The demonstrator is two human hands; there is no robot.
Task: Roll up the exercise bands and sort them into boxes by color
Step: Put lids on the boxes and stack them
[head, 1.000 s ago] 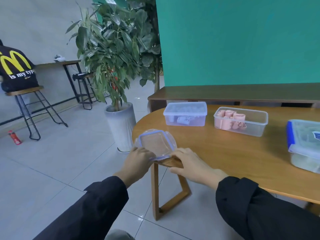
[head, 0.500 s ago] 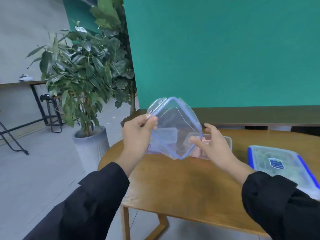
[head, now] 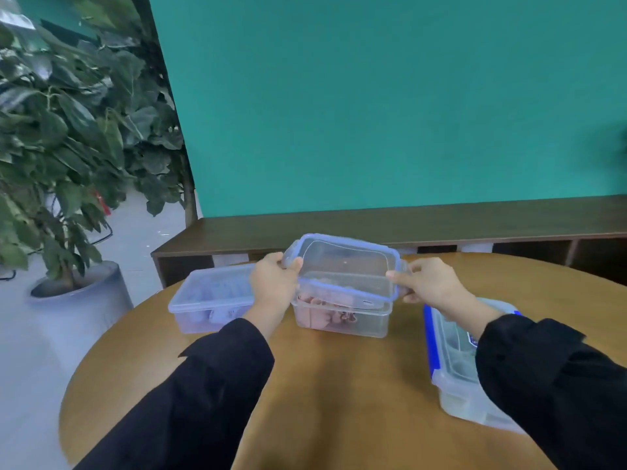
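Holding a clear lid point(head: 342, 266) with a blue rim over the middle box point(head: 342, 315), both hands are clamped on it: the left hand point(head: 273, 283) pinches the lid's 9 o'clock end, the right hand point(head: 429, 283) pinches the 3 o'clock end. The lid sits tilted, near edge about touching the box rim, far edge lifted. Inside that box are rolled pink bands point(head: 322, 310). At 9 o'clock of it there's a closed box point(head: 210, 300) with pale stuff inside, too blurry to tell. At 3 o'clock, a bigger blue-edged container point(head: 454, 361) sits partly under the right sleeve. All on a round wooden table point(head: 339, 401), potted plant point(head: 61, 157) off at 10 o'clock.
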